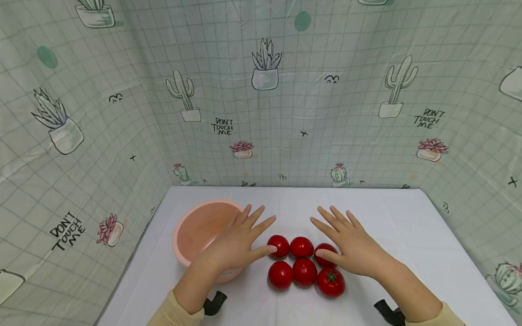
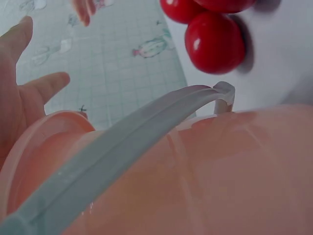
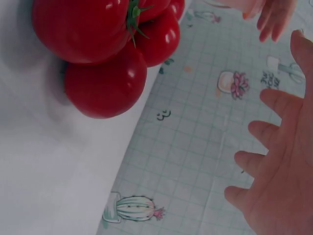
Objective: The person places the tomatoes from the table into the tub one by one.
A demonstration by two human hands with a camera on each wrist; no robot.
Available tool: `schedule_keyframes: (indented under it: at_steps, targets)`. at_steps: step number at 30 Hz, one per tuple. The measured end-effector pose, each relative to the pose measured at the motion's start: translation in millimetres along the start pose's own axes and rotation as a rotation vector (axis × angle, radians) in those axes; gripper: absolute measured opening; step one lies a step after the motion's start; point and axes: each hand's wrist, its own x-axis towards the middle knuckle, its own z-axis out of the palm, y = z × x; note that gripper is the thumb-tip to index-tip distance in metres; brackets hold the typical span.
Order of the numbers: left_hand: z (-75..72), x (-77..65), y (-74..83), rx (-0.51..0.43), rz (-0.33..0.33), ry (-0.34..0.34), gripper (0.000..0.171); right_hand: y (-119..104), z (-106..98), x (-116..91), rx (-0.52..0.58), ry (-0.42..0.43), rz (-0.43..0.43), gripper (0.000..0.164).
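Note:
Several red tomatoes [image 1: 304, 273] sit in two close rows on the white table; the front right tomato [image 1: 331, 284] shows a green stem top. To their left stands a pink bucket [image 1: 201, 226]. Its pale grey handle [image 2: 122, 147] hangs down along the outside in the left wrist view. My left hand [image 1: 232, 246] is held over the bucket's right side, fingers spread, thumb overlapping a back tomato. Palm down, my right hand [image 1: 354, 248] hovers by the right end of the rows, fingers spread and its thumb over the back right tomato [image 1: 325, 254]. Neither hand holds anything.
The white table [image 1: 391, 213] has its far edge against a grid-patterned cloth [image 1: 293, 104] printed with cacti, which also rises at both sides. Black pieces, one a curved strap [image 1: 215, 303], show at both wrists beside the cream sleeves [image 1: 175, 312].

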Motion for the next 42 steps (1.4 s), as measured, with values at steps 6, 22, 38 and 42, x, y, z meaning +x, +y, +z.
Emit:
schedule_keyframes:
  at_steps: [6, 22, 38, 42]
  targets:
    - [-3.8, -1.2, -6.6, -0.09, -0.028, 0.016, 0.073, 6.1, 5.3, -1.9, 0.038, 0.0, -0.001, 0.072]
    - [-9.4, -66.6, -140.9, -0.635, -0.482, 0.384, 0.064, 48.8, 50.7, -24.4, 0.525, -0.057, 0.392, 0.068]
    - [27.1, -65.7, -146.3, -1.358, -0.321, 0.435, 0.053, 51.6, 78.5, -34.5, 0.721, -0.093, 0.497, 0.069]
    - [27.0, -57.2, -145.5, -1.38, -0.365, 0.463, 0.052, 50.1, 81.6, -36.0, 0.701, -0.087, 0.499, 0.069]
